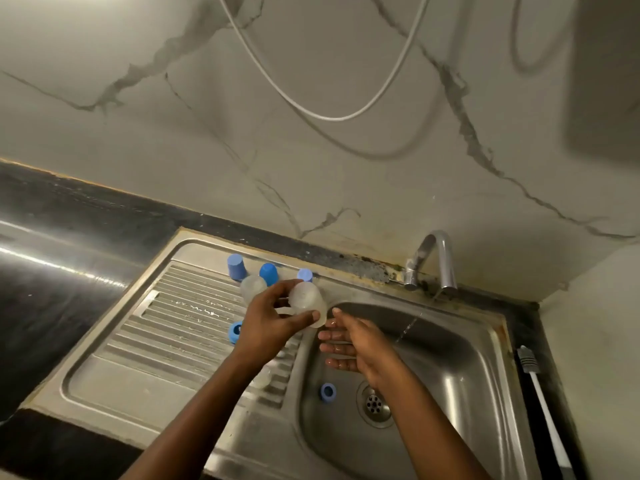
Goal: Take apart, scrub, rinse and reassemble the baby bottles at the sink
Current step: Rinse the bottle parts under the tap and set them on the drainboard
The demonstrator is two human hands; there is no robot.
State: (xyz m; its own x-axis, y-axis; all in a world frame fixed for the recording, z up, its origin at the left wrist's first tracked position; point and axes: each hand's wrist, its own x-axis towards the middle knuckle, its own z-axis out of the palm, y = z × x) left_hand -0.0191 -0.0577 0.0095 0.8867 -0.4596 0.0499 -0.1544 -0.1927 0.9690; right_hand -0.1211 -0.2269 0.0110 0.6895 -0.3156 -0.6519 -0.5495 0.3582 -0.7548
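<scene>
Nearest: holding clear bottle (pixel 308 301) in left grip (pixel 270 323), fingers and thumb wrapped round it, above the sink (pixel 450 358) edge. Leans its long axis down toward right grip (pixel 353 344), spread wide and holding nothing, just right of it and nearer the water stream (pixel 408 327). Probably needs carrying right, past that palm, to rinse. Behind left grip: second bottle (pixel 252 287), blue caps (pixel 268 273). Left of it, blue ring (pixel 235 332); below right grip, second ring (pixel 328 392). Brush (pixel 545 407) well right on table.
</scene>
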